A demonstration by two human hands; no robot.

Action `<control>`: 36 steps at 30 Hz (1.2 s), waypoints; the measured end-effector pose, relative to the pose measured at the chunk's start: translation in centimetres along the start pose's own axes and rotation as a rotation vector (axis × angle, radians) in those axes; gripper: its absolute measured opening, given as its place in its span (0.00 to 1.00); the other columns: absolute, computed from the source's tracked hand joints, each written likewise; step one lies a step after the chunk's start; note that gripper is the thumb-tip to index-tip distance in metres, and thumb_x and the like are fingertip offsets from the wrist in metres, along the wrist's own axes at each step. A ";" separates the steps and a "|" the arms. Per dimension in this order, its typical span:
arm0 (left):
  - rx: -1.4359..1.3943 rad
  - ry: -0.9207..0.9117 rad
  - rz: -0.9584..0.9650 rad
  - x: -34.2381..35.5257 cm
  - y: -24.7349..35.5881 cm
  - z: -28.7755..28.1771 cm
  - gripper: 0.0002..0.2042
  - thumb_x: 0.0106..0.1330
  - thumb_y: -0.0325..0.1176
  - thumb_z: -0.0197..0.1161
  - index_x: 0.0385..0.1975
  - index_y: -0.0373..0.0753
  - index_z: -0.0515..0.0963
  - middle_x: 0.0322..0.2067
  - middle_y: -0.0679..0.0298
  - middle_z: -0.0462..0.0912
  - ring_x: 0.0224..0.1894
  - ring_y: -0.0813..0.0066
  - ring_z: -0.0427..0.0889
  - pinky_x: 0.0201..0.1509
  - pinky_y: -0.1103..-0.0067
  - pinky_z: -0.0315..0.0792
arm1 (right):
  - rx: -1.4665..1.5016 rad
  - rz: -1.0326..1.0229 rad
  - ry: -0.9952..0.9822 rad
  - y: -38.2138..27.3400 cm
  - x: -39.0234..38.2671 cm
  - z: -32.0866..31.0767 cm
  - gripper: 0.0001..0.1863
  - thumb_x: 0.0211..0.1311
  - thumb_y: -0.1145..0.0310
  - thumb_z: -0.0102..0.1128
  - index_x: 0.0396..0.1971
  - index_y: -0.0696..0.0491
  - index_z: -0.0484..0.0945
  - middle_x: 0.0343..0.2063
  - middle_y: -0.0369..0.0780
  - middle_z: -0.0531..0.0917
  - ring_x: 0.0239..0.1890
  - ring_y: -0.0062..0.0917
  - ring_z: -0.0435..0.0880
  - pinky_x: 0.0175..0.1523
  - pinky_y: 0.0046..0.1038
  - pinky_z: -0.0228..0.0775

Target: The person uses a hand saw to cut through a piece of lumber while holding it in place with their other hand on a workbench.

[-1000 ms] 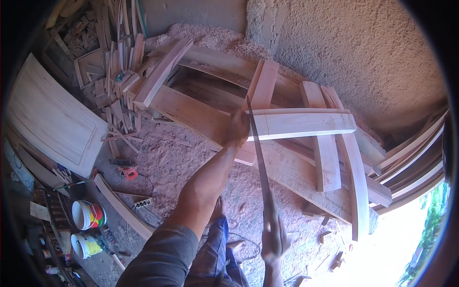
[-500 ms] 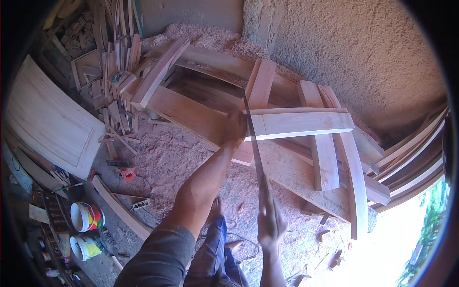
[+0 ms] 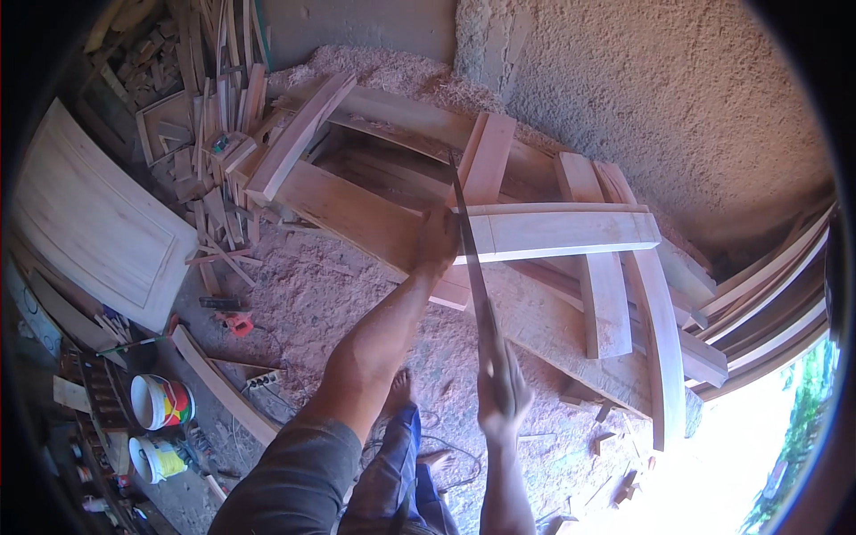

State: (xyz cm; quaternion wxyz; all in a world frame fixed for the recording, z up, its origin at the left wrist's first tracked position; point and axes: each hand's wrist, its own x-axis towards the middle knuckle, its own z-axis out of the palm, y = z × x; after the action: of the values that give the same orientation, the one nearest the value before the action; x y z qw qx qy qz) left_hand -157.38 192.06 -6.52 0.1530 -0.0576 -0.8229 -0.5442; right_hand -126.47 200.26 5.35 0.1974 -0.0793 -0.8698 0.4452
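My right hand is closed round the handle end of a handsaw. The long, dark saw blade points away from me, seen nearly edge-on, and crosses the left end of a pale wooden beam. Just left of the blade, my left hand grips that end of the beam; its fingertips are partly hidden. The beam lies across other timbers, among them a short reddish block behind the blade. How deep the blade sits in the wood cannot be made out.
Wide planks form a low stack under the beam. Crosswise pieces and a curved board lie right. Left are a carved panel, offcuts, a red power tool and a paint bucket. Shavings and a cord cover the floor.
My right hand and the saw have slid slightly forward, away from me, so the blade's tip reaches farther. My left hand and the beam stay in place.
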 end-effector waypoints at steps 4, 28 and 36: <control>0.045 0.006 -0.027 -0.2 -0.7 -0.2 0.11 0.72 0.37 0.54 0.39 0.35 0.75 0.44 0.44 0.77 0.47 0.44 0.78 0.53 0.59 0.71 | 0.010 -0.140 0.077 0.9 1.6 1.8 0.24 0.66 0.76 0.54 0.63 0.56 0.75 0.54 0.51 0.83 0.45 0.44 0.88 0.37 0.31 0.79; 0.069 0.037 -0.109 0.2 0.2 0.9 0.13 0.76 0.37 0.48 0.40 0.31 0.71 0.42 0.43 0.77 0.46 0.45 0.77 0.52 0.60 0.71 | -0.288 -0.216 -0.009 2.1 -8.5 -1.8 0.27 0.58 0.83 0.52 0.60 0.66 0.74 0.56 0.54 0.83 0.45 0.40 0.90 0.29 0.29 0.78; 0.137 0.009 -0.035 0.5 0.7 -0.1 0.13 0.77 0.37 0.48 0.40 0.31 0.70 0.42 0.42 0.77 0.47 0.41 0.77 0.52 0.57 0.70 | 0.016 0.006 -0.043 1.1 -4.8 -0.5 0.25 0.64 0.74 0.54 0.63 0.56 0.76 0.58 0.51 0.82 0.49 0.39 0.89 0.39 0.29 0.80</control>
State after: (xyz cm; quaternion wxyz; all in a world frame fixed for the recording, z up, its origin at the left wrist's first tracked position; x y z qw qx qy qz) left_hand -157.63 192.22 -5.76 0.1507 -0.0301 -0.8584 -0.4894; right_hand -121.98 199.81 3.41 0.1781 -0.0709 -0.8699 0.4544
